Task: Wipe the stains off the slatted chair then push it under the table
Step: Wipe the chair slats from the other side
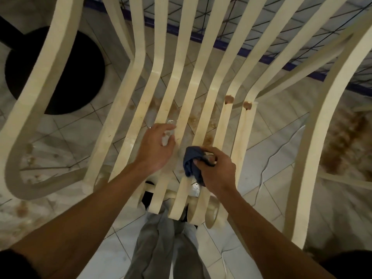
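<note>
Underfoot, the pale tiled floor fills the view, and a wide brown smear marks it just outside the chair's right arm. Fainter brown patches show on the tiles seen between the chair's seat slats.

Over the floor stands the cream slatted chair, seen from above its front edge, with its long curved slats running away from the person and its looped arms on either side. Beyond the chair's left arm a dark round base sits on the tiles. Below the chair's front edge the person's grey trousers hang straight down.

Both forearms reach over the chair's front edge onto the seat. The left hand lies over the middle slats, with its fingers curled round a small clear container; the container is blurred, so what it is cannot be told. The right hand is just beside it, nearer the chair's right arm, and its fingers bunch and grip a dark blue cloth that touches the slats near the front edge.

Farther up the seat, where the slats bend into the chair's back, two brown blobs sit on neighbouring slats, and a faint streak runs down from each.
</note>
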`<action>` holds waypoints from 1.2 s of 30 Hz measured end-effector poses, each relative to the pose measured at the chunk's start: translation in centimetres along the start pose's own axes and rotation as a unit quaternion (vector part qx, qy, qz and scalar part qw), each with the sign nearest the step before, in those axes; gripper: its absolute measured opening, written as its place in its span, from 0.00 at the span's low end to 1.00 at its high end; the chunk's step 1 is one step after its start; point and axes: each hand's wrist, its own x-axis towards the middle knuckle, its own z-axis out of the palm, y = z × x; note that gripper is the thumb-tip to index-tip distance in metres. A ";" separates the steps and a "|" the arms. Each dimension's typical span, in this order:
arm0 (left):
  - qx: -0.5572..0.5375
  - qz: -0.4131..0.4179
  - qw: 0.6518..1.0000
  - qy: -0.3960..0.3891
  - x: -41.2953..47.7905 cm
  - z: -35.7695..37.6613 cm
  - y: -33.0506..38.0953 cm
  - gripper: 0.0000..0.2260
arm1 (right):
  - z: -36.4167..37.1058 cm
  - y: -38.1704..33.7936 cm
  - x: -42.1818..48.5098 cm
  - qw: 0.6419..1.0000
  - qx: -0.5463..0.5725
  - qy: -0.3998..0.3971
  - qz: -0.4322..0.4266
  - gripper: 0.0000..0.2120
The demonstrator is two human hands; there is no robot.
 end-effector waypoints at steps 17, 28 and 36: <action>0.123 0.157 0.950 -0.241 3.0 1.5 2.0 0.23 | -1.8 1.5 0.4 0.997 -0.077 0.027 0.011 0.13; 0.193 0.226 0.922 -0.248 -3.1 0.4 -0.2 0.23 | -2.5 3.6 -0.4 0.931 -0.358 -0.054 -0.047 0.34; 0.212 0.193 0.943 -0.170 -1.3 2.2 -0.2 0.21 | -2.3 4.1 -0.3 0.911 -0.401 -0.054 -0.083 0.34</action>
